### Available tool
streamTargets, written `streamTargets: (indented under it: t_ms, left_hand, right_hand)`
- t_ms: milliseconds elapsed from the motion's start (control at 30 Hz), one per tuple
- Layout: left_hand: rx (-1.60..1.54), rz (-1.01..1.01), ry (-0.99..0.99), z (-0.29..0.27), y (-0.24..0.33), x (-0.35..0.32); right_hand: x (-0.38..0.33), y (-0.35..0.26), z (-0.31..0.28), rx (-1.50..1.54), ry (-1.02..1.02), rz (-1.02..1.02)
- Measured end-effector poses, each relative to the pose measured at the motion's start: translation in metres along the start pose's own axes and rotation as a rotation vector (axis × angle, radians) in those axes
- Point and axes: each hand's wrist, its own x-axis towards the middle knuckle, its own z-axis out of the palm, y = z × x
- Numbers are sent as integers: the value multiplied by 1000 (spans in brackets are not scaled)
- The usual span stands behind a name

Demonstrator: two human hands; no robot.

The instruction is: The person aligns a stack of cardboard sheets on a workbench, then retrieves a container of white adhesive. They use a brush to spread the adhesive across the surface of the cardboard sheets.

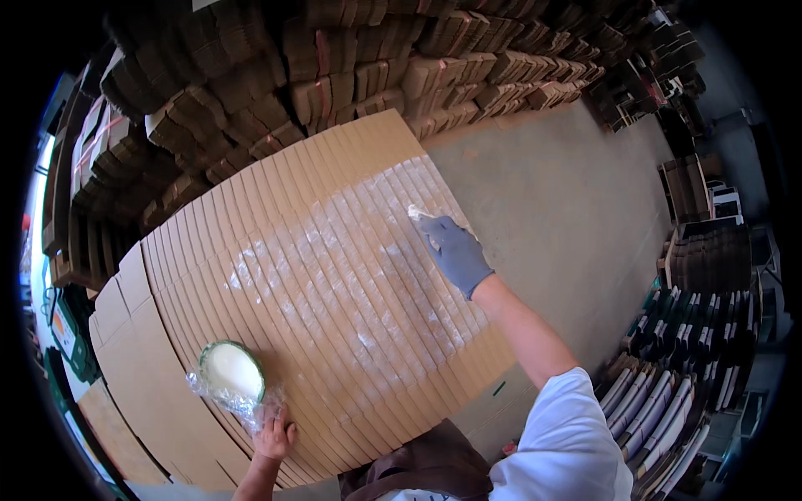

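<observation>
Overlapping cardboard sheets (276, 326) lie fanned out in front of me, each showing a narrow strip. Wet white streaks, apparently glue, cover their middle and right part. My right hand (455, 255), in a grey glove, is closed on a pale, white-smeared wad (415, 213), apparently a cloth or sponge, against the strips near the far right edge. At the near left, a round green-rimmed tub (232, 372) of creamy white liquid stands on the cardboard, with clear plastic film (242, 407) around its near side. My bare left hand (274, 434) rests beside that film, fingers loosely apart.
Tall stacks of bundled flat cardboard (326, 92) line the far side and left. Grey concrete floor (568, 192) stretches to the right of the sheets. More stacked boards (652, 409) stand at the near right. A green crate (71, 338) is at the left edge.
</observation>
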Motion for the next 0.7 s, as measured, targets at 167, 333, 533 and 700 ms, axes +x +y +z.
streamTargets:
  t_ms: [167, 333, 533, 700]
  left_hand:
    - [-10, -19, -12, 2, 0, 3]
    - [0, -32, -25, -10, 7, 10]
    - [47, 40, 52, -10, 10, 16]
    - [41, 60, 77, -10, 14, 18]
  right_hand:
    - [18, 11, -26, -195, -153, 280]
    - [-62, -110, 0, -46, -138, -326]
    - [5, -62, -8, -90, -196, 151]
    - [4, -45, 19, -115, -204, 33]
